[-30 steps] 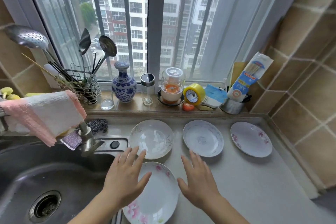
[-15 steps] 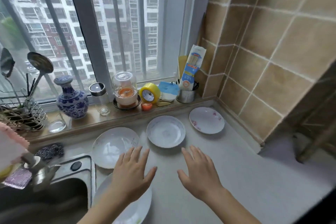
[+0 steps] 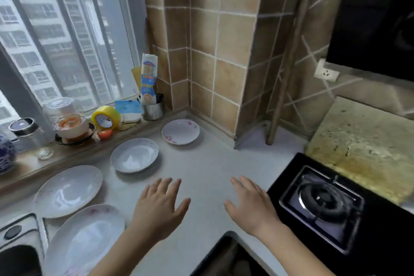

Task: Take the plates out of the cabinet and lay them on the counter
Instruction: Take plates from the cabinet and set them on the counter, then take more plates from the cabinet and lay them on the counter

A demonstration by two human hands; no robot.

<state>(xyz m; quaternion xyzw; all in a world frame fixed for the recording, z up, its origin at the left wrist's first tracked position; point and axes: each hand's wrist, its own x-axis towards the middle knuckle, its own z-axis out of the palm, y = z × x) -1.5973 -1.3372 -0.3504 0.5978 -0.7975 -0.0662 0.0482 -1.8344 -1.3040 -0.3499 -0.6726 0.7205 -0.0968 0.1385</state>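
Note:
Several white plates lie on the grey counter (image 3: 208, 163). A small pink-flowered plate (image 3: 180, 131) sits farthest back near the tiled corner. A white plate (image 3: 134, 154) lies to its left, then a larger one (image 3: 68, 190), and a flowered plate (image 3: 83, 240) is nearest, by the sink. My left hand (image 3: 159, 206) hovers over bare counter to the right of the nearest plate, fingers spread, holding nothing. My right hand (image 3: 251, 204) hovers palm down beside the stove, also empty. No cabinet is in view.
A black gas stove (image 3: 322, 204) fills the right side, with a stained board (image 3: 363, 150) behind it. The window ledge holds a yellow tape roll (image 3: 105, 117), a jar (image 3: 69, 123), a metal cup (image 3: 152, 110) and a noodle packet (image 3: 148, 80). The sink edge (image 3: 20, 233) is at lower left.
The view has swung right, so the stove has come into sight and the plates have slid left. Both hands stay open and have moved off the nearest plate over bare counter.

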